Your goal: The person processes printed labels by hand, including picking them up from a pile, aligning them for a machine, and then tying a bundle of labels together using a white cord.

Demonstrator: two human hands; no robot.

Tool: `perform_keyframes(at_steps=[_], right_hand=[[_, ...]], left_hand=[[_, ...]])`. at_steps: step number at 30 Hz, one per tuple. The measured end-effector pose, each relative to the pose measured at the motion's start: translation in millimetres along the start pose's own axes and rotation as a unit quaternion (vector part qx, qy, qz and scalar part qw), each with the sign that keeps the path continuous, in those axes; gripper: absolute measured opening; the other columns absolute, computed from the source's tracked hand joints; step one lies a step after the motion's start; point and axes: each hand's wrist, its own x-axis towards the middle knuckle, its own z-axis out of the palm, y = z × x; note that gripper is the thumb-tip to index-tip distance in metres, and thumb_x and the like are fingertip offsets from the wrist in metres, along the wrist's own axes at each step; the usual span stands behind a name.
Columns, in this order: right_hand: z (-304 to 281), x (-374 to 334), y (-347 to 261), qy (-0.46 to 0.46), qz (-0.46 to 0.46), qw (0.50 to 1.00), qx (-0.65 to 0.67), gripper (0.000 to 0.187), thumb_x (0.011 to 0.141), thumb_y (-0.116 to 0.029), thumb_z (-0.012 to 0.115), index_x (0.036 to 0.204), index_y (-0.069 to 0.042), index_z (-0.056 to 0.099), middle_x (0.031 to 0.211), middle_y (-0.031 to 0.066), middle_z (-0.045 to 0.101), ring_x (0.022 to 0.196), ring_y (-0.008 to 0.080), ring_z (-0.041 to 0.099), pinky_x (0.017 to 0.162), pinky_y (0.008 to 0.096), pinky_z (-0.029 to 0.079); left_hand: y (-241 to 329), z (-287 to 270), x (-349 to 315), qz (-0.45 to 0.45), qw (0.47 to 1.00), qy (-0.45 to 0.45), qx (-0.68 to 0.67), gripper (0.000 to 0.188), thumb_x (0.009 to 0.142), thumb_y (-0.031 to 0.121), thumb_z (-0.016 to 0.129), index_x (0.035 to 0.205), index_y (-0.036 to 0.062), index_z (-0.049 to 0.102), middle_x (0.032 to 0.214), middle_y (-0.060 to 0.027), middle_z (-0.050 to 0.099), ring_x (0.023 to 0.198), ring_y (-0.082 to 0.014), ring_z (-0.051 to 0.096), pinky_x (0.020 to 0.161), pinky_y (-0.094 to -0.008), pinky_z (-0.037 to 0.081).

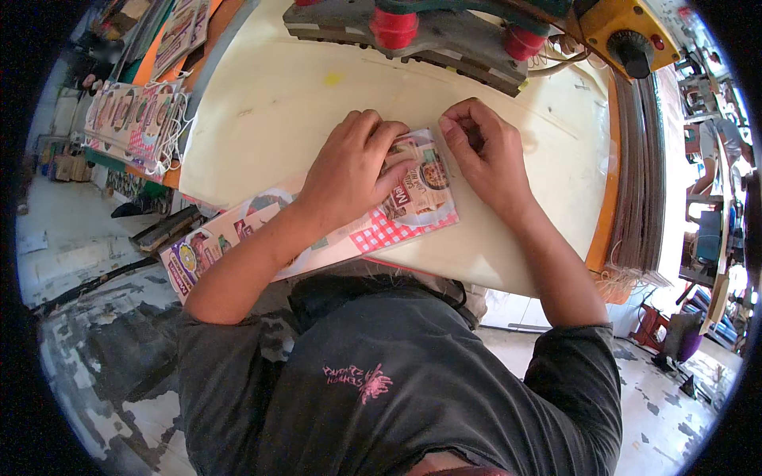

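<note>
A long printed cardboard sheet [333, 247], with food pictures and a red checked border, lies slantwise along the table's near edge. My left hand [349, 166] rests on its right part, fingers bent over the far edge and thumb laid across the print, holding it down. Just beyond the sheet's upper right corner, my right hand [488, 155] is closed with thumb and index finger close together. Whatever may be between those fingertips is hidden or too small to make out. My left forearm covers the middle of the sheet.
A machine's grey metal bar [444, 51] with red knobs spans the table's [266, 103] far side. A yellow control box [631, 44] hangs at the upper right. Stacked brown boards [635, 174] stand on the right. Corded printed sheets [135, 123] lie at the left.
</note>
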Motion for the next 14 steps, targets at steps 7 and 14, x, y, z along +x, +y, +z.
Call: perform_keyframes(at_steps=[7, 14], right_hand=[[-3, 6, 16, -0.048, 0.014, 0.999, -0.011, 0.016, 0.091, -0.012, 0.067, 0.092, 0.004, 0.068, 0.08, 0.0167, 0.067, 0.065, 0.0225, 0.064, 0.063, 0.0356, 0.051], [0, 8, 20, -0.078, 0.035, 0.996, -0.001, 0.02, 0.094, -0.017, 0.071, 0.098, 0.002, 0.07, 0.074, -0.0008, 0.061, 0.064, 0.0038, 0.046, 0.058, 0.0225, 0.04]], left_hand=[[-3, 3, 0, 0.003, 1.0, -0.003, -0.005, 0.042, 0.085, 0.022, 0.073, 0.117, -0.0003, 0.06, 0.103, -0.0175, 0.053, 0.099, -0.0372, 0.055, 0.087, -0.0464, 0.046], [-1, 0, 1, -0.01, 0.999, -0.038, -0.005, 0.045, 0.084, 0.023, 0.074, 0.121, 0.0021, 0.059, 0.105, -0.0162, 0.053, 0.101, -0.0355, 0.055, 0.089, -0.0471, 0.046]])
